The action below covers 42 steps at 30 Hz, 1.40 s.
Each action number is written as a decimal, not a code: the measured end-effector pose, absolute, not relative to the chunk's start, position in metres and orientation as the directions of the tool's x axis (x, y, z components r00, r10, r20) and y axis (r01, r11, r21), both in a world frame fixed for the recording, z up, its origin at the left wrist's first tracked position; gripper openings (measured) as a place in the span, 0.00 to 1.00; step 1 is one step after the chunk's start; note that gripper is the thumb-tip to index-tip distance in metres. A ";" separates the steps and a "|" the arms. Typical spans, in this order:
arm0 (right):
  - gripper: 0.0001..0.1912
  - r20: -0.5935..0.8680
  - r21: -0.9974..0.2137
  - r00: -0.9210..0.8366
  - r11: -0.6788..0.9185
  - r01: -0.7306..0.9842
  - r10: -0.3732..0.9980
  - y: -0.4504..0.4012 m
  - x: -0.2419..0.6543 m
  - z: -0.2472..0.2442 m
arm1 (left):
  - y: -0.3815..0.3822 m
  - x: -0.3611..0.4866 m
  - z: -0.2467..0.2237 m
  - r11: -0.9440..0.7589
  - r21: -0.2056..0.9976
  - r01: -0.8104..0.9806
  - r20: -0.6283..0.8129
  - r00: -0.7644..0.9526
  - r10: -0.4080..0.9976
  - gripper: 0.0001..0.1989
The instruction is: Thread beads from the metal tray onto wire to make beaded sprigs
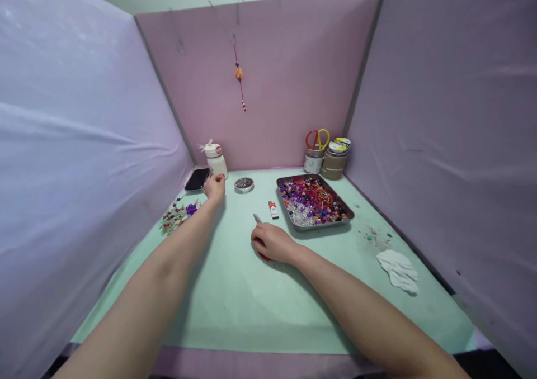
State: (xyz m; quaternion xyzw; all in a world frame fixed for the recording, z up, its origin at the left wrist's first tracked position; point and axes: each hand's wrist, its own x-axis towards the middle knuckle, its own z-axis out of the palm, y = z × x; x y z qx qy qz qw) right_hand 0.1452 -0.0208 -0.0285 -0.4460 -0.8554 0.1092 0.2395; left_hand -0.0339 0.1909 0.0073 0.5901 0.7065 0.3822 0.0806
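Observation:
My left hand [215, 188] reaches to the back left, beside a black phone [197, 179] and in front of a white bottle [217, 161]. Its fingers are closed round a small red thing, too small to name. My right hand [272, 242] rests on the table's middle, fingers curled over scissors [257, 218]; the pointed metal tip shows beyond the fingers and a red handle below them. A lighter [273, 209] lies just behind this hand. A metal tray [323, 226] of mixed beads stands to its right.
A round tin [244, 185] sits at the back. Jars [334, 164] and red-and-yellow-handled scissors [318, 139] stand back right. A white cloth [398, 271] lies right; strung beads [173, 219] lie left. A beaded cord [239, 74] hangs on the pink back wall [285, 88].

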 end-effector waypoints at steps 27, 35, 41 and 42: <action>0.07 0.274 -0.441 -0.458 0.534 0.721 0.845 -0.020 0.143 -0.025 | 0.229 -0.048 0.040 -0.099 0.688 0.719 0.437 -0.302 0.847 0.10; 0.10 0.266 -0.421 -0.441 0.515 0.747 0.857 -0.018 0.140 -0.028 | 0.223 -0.028 0.044 0.048 0.615 0.787 0.378 -0.347 0.859 0.12; 0.10 0.243 -0.426 -0.442 0.504 0.751 0.863 -0.015 0.136 -0.030 | 0.194 0.021 0.034 -0.058 0.362 0.930 0.560 -0.168 0.811 0.23; 0.10 0.238 -0.432 -0.438 0.498 0.752 0.867 -0.015 0.136 -0.030 | 0.190 0.031 0.029 -0.154 0.293 0.943 0.536 -0.029 0.844 0.17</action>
